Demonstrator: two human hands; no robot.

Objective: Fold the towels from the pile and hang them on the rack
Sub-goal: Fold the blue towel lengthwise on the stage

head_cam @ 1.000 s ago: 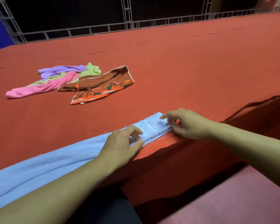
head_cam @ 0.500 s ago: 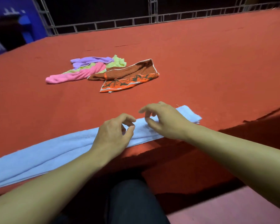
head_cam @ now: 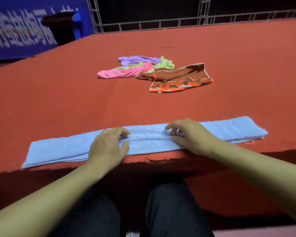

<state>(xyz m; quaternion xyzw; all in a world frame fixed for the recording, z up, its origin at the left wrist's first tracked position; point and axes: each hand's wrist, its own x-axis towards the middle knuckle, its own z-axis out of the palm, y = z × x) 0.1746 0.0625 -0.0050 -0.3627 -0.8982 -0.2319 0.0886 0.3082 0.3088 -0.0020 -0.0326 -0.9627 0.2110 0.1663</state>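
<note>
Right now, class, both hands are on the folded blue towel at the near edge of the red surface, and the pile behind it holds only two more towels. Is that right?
Not quite. The head view shows both the left hand and right hand on the folded blue towel, but the pile holds four: a purple towel, a yellow-green towel, a pink towel and a brown-and-orange patterned towel.

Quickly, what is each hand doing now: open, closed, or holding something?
Left hand: fingers curled, pinching a ridge in the blue towel.
Right hand: fingers curled, pinching the same ridge.
</note>
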